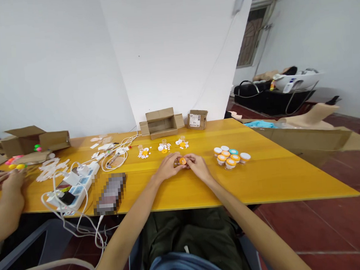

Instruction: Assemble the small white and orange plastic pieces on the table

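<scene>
My left hand (169, 167) and my right hand (197, 165) meet over the yellow table (275, 169), both closed around a small jar with an orange lid (182, 161). The lid faces up between my fingertips. Beyond my hands lie small groups of white and orange round pieces (164, 151), some beside small clear containers. To the right of my right hand stands a cluster of several clear jars with white, orange and teal lids (230, 162).
An open cardboard box (162, 126) and a smaller box (196, 120) stand at the back. Left are a blurred phone (111, 193), a power strip (80, 187) and looping white cables. Another person's hands (12, 181) are at the far left, near colourful balls (17, 166).
</scene>
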`<state>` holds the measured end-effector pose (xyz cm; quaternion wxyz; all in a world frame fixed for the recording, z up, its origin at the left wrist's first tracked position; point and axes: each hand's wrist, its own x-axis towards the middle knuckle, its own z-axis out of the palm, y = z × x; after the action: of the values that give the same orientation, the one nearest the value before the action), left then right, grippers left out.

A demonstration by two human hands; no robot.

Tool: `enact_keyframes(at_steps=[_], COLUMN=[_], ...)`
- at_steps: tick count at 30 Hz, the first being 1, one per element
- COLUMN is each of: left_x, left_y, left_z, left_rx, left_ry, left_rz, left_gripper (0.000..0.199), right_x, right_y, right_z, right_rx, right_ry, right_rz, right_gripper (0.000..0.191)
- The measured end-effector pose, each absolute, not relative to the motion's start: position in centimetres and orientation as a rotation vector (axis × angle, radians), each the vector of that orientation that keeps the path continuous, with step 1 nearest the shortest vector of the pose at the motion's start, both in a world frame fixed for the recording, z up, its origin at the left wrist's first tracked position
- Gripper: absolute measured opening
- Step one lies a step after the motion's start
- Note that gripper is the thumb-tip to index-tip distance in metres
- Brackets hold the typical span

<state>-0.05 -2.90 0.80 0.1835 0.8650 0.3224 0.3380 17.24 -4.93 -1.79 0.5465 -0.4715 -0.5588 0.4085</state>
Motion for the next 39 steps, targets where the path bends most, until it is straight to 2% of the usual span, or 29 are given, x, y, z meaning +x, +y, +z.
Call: enact_keyframes(at_steps=[13,23,31,39], left_x=[-0.06,-0.40,-0.27,-0.24], left_y=[-3.09,-2.81,-3.00,-3.07], left_z=[1.12,0.79,0.94,0.96], left_rx=[2.488,2.558,2.605,2.627], left_ry=[0.944,0.954,0.947,0.910], left_rz=[0.905,0.827,0.849,0.911], left_gripper=[0.011,0.013,0.013,0.014], right_x=[17.40,17.30,17.41,17.32], right_y=[-4.51,-4.37,-4.25,-4.57], right_z=[-2.29,-2.47,-2.53,-2.15], right_rx=[-1.075,-1.072,-1.024,-0.987], right_ry=[-1.370,-1.382,-1.317,-1.212], right_rz=[1.026,1.004,1.126,1.234], right_gripper=[0.010,0.013,0.008,0.019])
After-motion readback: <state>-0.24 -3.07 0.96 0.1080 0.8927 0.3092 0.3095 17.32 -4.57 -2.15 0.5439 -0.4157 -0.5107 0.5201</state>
